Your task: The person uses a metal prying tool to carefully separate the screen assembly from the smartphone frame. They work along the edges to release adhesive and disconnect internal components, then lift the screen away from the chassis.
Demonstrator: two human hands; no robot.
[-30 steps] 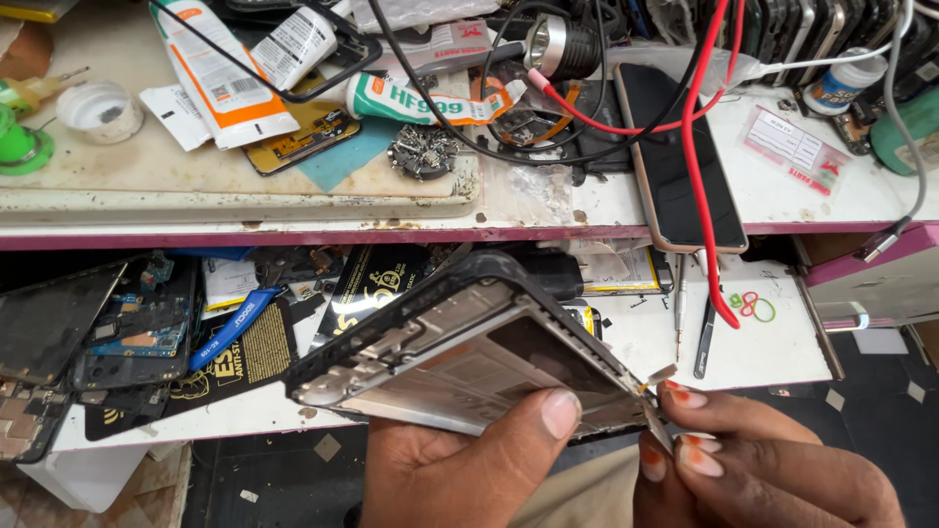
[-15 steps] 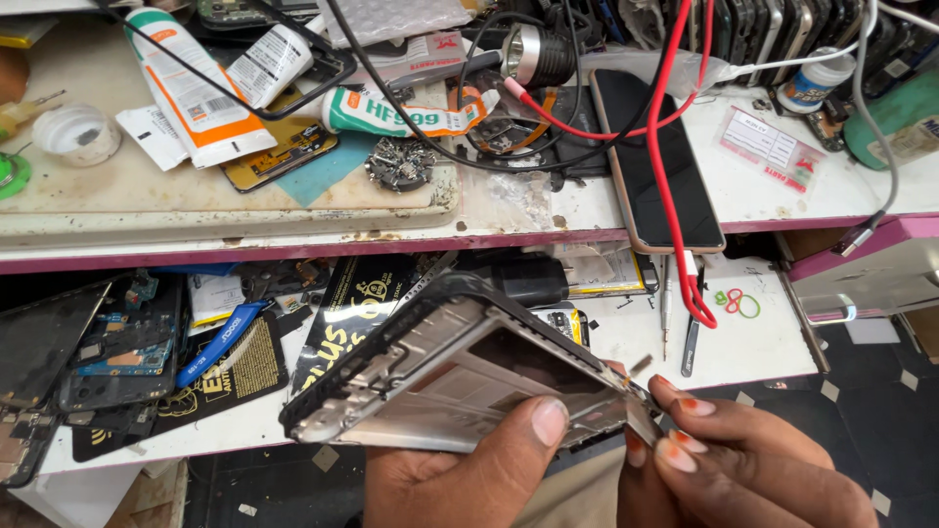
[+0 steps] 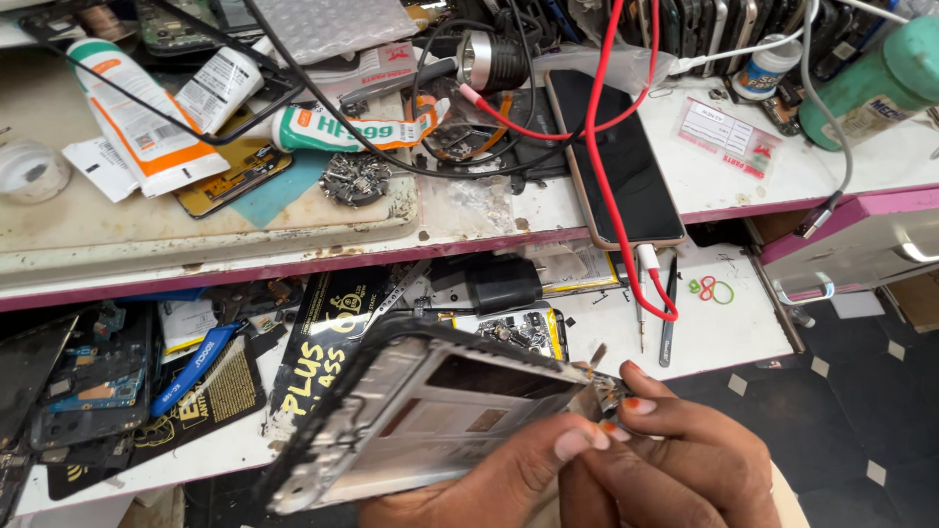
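Silver metal phone frame with black rim [image 3: 430, 420] is being gripped by left hand [image 3: 509, 479]; right hand [image 3: 675, 450] is pinching its corner, where thin parts could bend.

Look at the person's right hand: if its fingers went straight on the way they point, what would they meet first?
The right hand points leftward at the phone frame's near corner, so probably that frame, which its fingertips already seem to touch.

View: a single head-worn view is given; no second view is provided, so no shared part exists.
Position: the scene is seen from above and behind the hands.
Direction: the view is tilted steeply down and forward, across the fingers [image 3: 577, 445] to the shelf [image 3: 685, 186] beyond them.
Nearness: the fingers are seen close, at the lower edge; the floor [image 3: 861, 391] is seen to their right.
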